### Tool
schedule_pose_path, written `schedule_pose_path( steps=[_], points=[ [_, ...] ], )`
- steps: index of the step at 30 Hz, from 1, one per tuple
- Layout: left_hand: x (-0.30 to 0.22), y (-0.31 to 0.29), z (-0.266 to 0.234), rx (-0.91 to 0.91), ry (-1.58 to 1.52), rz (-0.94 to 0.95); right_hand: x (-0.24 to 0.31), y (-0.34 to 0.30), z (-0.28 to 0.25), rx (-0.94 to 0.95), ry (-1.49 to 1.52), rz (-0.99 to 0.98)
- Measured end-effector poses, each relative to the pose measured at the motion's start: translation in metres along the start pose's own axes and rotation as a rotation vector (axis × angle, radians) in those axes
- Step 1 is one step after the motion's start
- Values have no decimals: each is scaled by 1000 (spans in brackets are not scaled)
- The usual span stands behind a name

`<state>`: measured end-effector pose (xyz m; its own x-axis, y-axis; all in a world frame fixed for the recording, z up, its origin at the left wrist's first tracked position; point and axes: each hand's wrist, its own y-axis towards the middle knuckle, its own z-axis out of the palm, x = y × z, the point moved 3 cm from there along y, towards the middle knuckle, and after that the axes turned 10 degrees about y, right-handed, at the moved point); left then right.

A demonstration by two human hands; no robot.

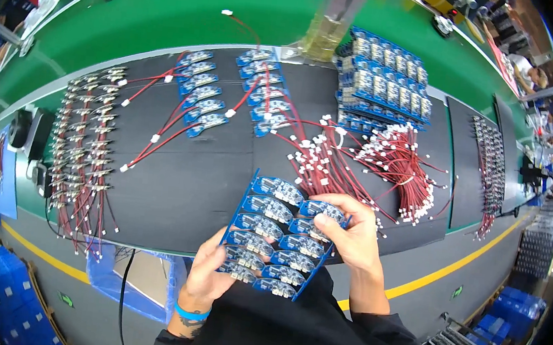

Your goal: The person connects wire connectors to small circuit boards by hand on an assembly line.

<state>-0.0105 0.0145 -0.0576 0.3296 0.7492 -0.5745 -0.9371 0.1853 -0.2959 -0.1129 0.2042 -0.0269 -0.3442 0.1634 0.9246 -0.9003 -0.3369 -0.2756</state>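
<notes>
A blue-framed panel of small circuit boards, in two columns, is tilted in front of me over the table's near edge. My left hand grips its lower left side, with the fingers partly hidden behind it. On the upper right corner, my right hand is closed, its thumb pressed on a board and its fingers underneath. Just beyond the panel lie two bundles of red-and-black cables with white connectors, a looser one and a tied one.
Stacked board panels stand at the back right beside a taped post. Two board strips, some with cables, lie mid-table. Rows of wired boards cover the left end. A black cord hangs below the near edge.
</notes>
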Motion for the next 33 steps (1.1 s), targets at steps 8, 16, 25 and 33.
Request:
schedule_pose_path(
  steps=[8,16,25,33],
  points=[
    [4,-14,-8,-253,150,147,13,32,-7,-158,-1004,-609],
    [3,-10,-3,-147,-117,141,12,34,-22,-177,-889,-688],
    [8,1,6,-154,-83,162,42,7,-26,-314,-750,-883],
    [8,-4,10,-50,101,185,53,-15,42,137,-707,-622]
  ],
)
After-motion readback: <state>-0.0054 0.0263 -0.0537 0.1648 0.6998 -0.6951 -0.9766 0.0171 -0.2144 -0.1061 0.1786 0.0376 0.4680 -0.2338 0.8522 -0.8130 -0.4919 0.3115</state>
